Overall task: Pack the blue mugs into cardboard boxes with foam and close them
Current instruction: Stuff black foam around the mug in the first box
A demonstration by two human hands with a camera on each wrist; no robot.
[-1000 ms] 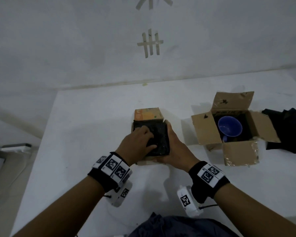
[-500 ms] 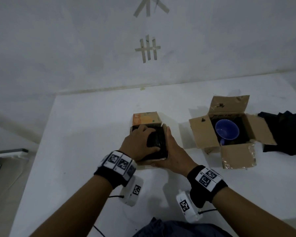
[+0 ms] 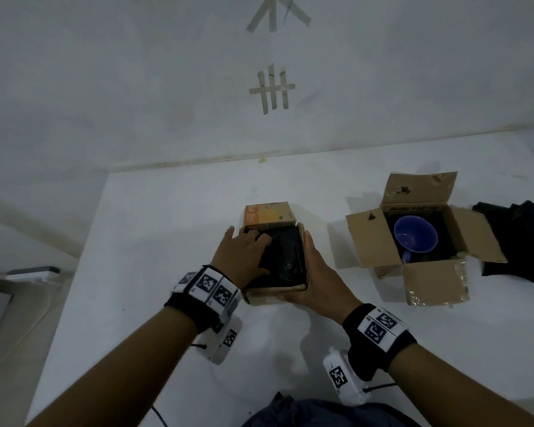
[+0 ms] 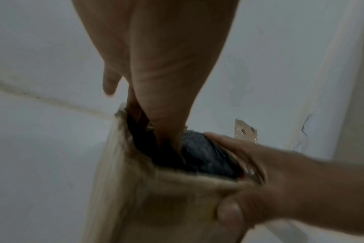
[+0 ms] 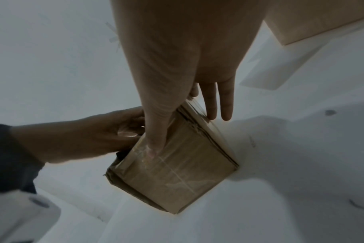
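Foam [image 3: 285, 257] deeper (black, crinkled)

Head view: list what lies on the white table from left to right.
left hand pressing the black foam → small cardboard box holding that foam → right hand against its right side → open cardboard box with the blue mug → black cloth.
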